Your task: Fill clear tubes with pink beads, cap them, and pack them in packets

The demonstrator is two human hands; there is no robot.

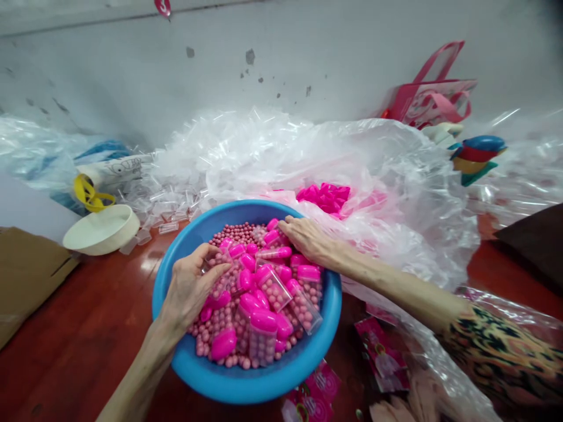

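Note:
A blue basin (246, 390) holds loose pink beads (235, 234) and a pile of small clear plastic boxes with bright pink caps (264, 319), many filled with beads. At the basin's left side my left hand (189, 287) is closed, its thumb and fingers pinching a clear bead-filled box (215, 258). My right hand (308, 237) reaches in over the far right rim. Its fingers are bent and close together around a pink-capped box (273, 237), which the hand partly hides.
Behind the basin lie a heap of clear plastic pieces (176, 199) and a plastic bag with loose pink caps (325, 198). A white bowl (103, 231), yellow tape (90, 193) and cardboard (30, 275) are left. Pink printed cards (380, 351) lie right; a pink bag (433, 99) stands behind.

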